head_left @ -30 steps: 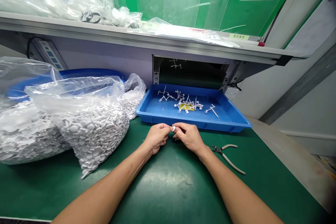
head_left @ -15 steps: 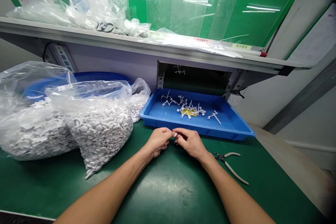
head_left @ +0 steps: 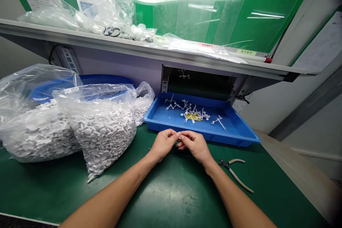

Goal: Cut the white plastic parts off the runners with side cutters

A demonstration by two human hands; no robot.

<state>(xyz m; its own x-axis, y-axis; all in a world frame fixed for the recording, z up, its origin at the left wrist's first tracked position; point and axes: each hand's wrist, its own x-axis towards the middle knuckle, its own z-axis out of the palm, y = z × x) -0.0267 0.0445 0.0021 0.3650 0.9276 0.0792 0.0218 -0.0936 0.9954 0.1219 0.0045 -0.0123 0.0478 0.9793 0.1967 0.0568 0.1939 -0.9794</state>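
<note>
My left hand (head_left: pixel 163 145) and my right hand (head_left: pixel 194 146) meet above the green mat (head_left: pixel 171 199), close to the front of a blue plastic tray (head_left: pixel 227 137). Between their fingertips they pinch a small white plastic piece (head_left: pixel 178 135), mostly hidden by the fingers. Behind them, white plastic runner pieces (head_left: pixel 192 114) lie tangled in the tray around a yellow tag. Pliers with grey handles (head_left: pixel 232 171) rest on the mat to the right of my right hand.
Two clear plastic bags of white plastic discs (head_left: pixel 105 139) slump on the left, with a blue basket (head_left: pixel 107 79) behind them. A dark chute opening (head_left: pixel 200 85) sits above the tray. Overhead runs a grey shelf (head_left: pixel 133 48) holding plastic bags.
The whole view has drifted lower and slightly right. My hands stay together at the tray's front, and the white piece shows less between my fingertips.
</note>
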